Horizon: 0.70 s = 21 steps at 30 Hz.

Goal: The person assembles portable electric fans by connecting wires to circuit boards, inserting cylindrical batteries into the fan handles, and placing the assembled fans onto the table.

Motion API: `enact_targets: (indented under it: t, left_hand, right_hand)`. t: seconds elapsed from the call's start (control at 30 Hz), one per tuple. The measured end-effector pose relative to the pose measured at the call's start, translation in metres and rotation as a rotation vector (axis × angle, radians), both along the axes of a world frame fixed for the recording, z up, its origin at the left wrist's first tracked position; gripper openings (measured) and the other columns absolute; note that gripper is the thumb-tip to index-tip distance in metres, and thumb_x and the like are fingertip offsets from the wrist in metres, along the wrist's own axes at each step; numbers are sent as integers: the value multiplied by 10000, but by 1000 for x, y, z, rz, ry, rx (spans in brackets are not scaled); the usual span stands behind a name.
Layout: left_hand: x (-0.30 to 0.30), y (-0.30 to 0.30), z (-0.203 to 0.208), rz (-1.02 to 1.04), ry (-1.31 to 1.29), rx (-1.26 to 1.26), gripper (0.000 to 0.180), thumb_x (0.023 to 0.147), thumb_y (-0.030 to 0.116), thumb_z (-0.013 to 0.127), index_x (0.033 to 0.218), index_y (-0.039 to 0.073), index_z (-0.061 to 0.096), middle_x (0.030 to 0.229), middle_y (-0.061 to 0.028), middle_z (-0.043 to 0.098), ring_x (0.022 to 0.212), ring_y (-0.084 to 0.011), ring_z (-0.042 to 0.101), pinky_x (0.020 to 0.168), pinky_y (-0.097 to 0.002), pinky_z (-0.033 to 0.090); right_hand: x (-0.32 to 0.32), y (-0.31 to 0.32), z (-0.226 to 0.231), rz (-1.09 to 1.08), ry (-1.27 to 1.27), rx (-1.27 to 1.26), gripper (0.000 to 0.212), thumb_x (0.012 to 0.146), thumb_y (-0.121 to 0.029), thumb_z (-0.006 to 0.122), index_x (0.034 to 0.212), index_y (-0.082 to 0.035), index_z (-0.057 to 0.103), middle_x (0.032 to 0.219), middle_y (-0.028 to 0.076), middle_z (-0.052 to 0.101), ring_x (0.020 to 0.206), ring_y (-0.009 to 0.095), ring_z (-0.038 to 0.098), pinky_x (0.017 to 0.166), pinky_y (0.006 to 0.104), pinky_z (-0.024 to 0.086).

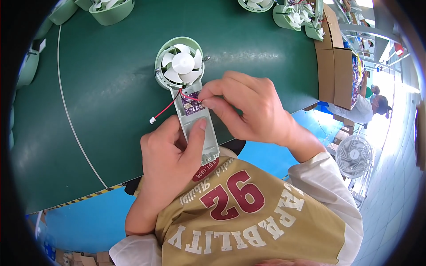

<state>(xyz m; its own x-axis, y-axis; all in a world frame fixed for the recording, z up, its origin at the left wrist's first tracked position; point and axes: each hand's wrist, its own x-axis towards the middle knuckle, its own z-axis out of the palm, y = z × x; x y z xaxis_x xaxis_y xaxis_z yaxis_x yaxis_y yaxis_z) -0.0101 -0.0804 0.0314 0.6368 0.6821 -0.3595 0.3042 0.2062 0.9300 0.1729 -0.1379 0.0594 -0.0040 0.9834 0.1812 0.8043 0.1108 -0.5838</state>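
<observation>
A pale green handheld fan body [209, 136] lies in front of me, its round head with white blades [183, 63] pointing away. My left hand [171, 153] is wrapped round the handle, thumb on top. Inside the open handle sits a purple circuit board [194, 106]. My right hand [248, 106] pinches thin red and black wires [191, 98] at the board's right edge, thumb and forefinger together. Another red and black lead [167, 107] hangs out over the handle's left side, ending in a small white connector [152, 120]. The pinched wire ends are hidden by my fingertips.
Green table [111, 88] with a white line and a striped front edge. More pale green fan parts [112, 11] stand at the far left, others [293, 17] at the far right. A cardboard box [335, 73] is at the right edge; beyond it are a person [361, 108] and a standing fan [353, 156].
</observation>
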Motion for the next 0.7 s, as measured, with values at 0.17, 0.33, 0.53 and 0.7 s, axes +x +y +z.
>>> enact_targets:
  t: [0.17, 0.33, 0.53, 0.7]
  left_hand:
    - [1, -2, -4, 12, -11, 25, 185, 915, 143, 699, 848, -24, 658, 551, -78, 613, 443, -73, 534, 438, -280, 386]
    - [1, -3, -5, 9, -14, 7, 195, 920, 143, 694, 839, -29, 655, 549, -86, 611, 434, -83, 519, 436, -292, 380]
    - [3, -3, -6, 7, -22, 5, 206, 927, 145, 688, 823, -29, 649, 535, -77, 592, 428, -69, 487, 429, -295, 353]
    - [3, -2, -5, 1, -8, 17, 213, 927, 139, 688, 803, -25, 635, 522, -68, 575, 426, -61, 461, 426, -292, 333]
  right_hand:
    - [3, 2, 0, -1, 57, -35, 147, 801, 32, 699, 931, -34, 686, 740, 80, 608, 585, 254, 564, 495, 344, 441]
    - [-2, -2, 1, 3, -74, 39, 163, 786, 39, 701, 934, -29, 687, 721, 68, 583, 557, 236, 554, 454, 330, 421]
    - [-5, -6, -9, 35, -273, 198, 284, 684, 57, 694, 957, -17, 682, 664, 38, 484, 497, 193, 493, 409, 311, 393]
    - [-11, -11, -10, 56, -412, 266, 403, 592, 45, 675, 994, 12, 672, 653, 17, 422, 486, 158, 456, 399, 296, 384]
